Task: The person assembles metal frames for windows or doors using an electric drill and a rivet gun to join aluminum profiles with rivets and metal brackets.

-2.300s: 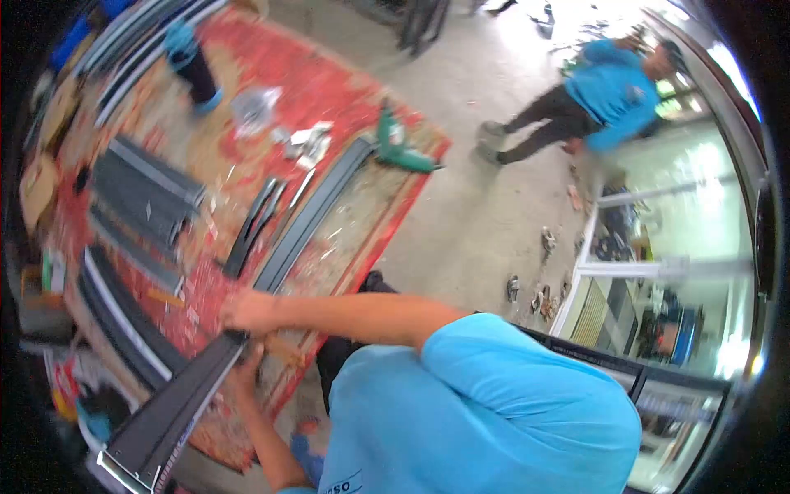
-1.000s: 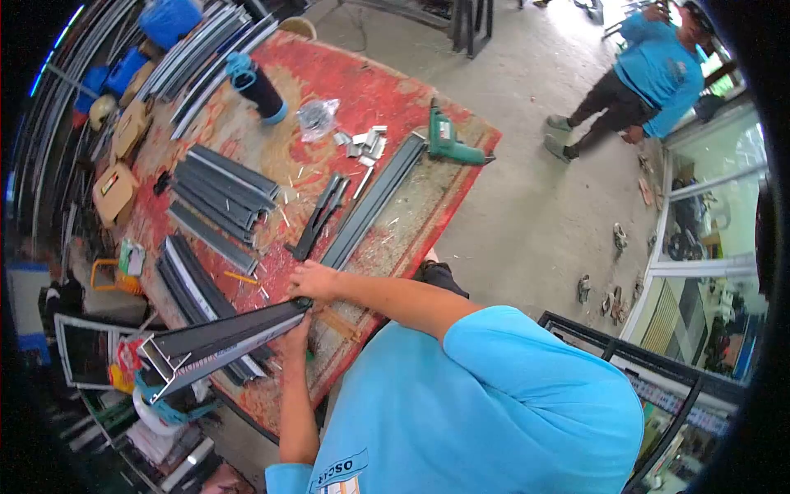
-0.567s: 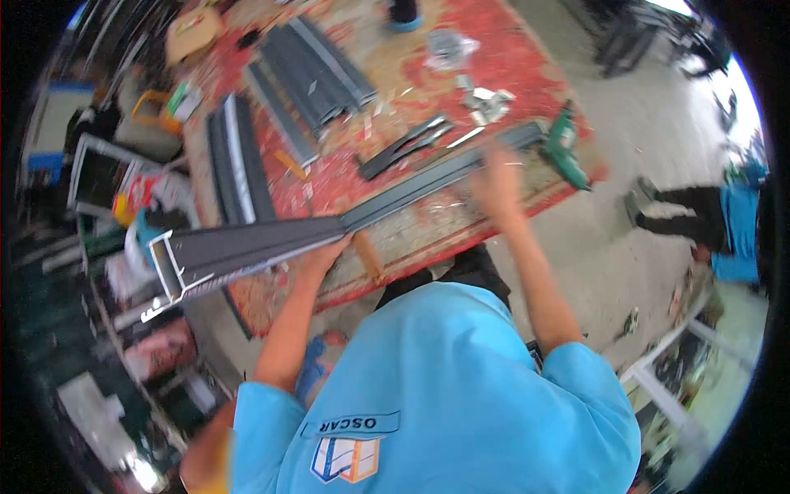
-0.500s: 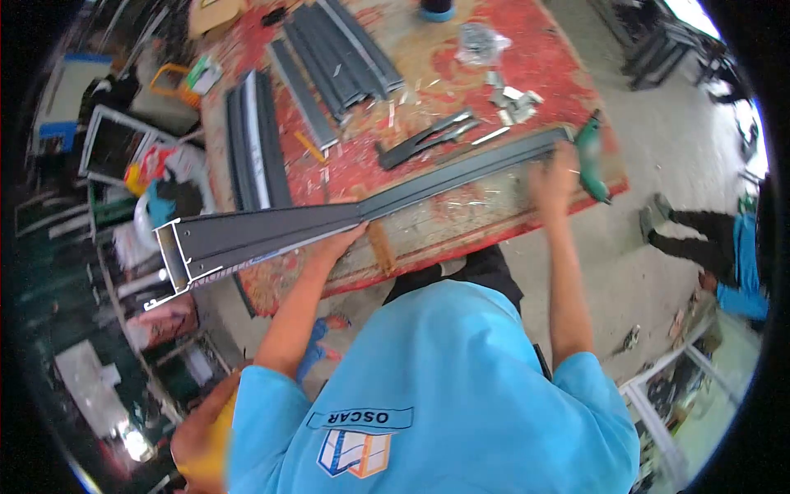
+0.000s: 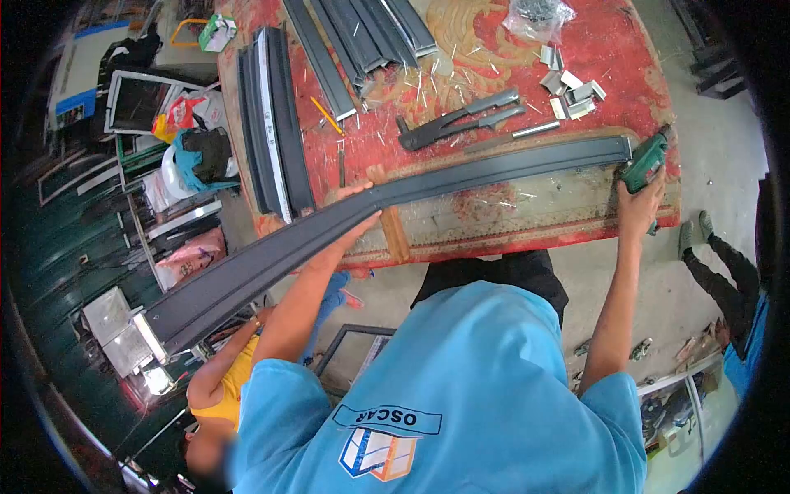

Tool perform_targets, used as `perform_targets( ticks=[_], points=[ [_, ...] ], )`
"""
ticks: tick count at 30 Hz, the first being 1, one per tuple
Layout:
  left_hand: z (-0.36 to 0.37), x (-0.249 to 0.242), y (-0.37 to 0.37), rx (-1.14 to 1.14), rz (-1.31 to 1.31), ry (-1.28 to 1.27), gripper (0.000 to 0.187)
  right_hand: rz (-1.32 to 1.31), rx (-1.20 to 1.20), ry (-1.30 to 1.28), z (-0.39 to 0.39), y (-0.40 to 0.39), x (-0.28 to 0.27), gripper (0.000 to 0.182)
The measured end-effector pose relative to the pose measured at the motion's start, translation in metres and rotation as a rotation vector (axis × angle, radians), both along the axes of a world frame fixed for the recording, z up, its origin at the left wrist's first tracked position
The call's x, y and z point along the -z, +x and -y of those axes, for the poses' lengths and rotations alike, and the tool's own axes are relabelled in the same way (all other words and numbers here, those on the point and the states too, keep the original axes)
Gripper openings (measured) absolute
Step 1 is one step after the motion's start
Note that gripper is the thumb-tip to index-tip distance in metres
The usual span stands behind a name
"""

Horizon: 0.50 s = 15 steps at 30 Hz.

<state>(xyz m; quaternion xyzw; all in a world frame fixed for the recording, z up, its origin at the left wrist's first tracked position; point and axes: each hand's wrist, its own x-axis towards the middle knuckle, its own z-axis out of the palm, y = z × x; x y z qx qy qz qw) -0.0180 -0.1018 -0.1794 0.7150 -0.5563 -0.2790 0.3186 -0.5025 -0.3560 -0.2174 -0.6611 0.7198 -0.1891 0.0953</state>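
Observation:
A long dark grey metal profile [image 5: 494, 162] runs across the near side of the table, its left end jutting past the edge toward the lower left. My left hand [image 5: 350, 226] is closed around the profile near its middle, fingers on the far side and thumb on the near side. At the profile's right end lies a green power tool [image 5: 646, 162], with my right hand [image 5: 640, 206] closed on its body. Beneath the profile, beside my left hand, a wooden strip [image 5: 397, 235] shows. Riveter-like long-handled pliers [image 5: 461, 119] and a metal rod [image 5: 535, 129] lie beyond the profile.
More dark profiles [image 5: 276, 123] lie at the table's left and back. Small metal brackets [image 5: 573, 86] and a plastic bag of small parts [image 5: 539, 18] are at the back right. A yellow pencil [image 5: 327, 115] lies near the profiles. Another person in yellow [image 5: 222, 387] is at lower left.
My right hand has left the profile's right end and closed on the green tool. The profile has turned, its face now up and its left end lower in view.

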Motion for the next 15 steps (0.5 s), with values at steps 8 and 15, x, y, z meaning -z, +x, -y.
perform_targets(
  ticks=[8, 15],
  points=[
    [-0.001, 0.021, 0.01, 0.084, -0.076, -0.115, 0.058, 0.138, 0.012, 0.055, 0.013, -0.023, -0.006, 0.084],
    [0.006, -0.008, -0.005, -0.367, -0.706, 0.226, 0.056, 0.436, 0.025, 0.102, 0.006, -0.078, -0.005, 0.072]
  ],
)
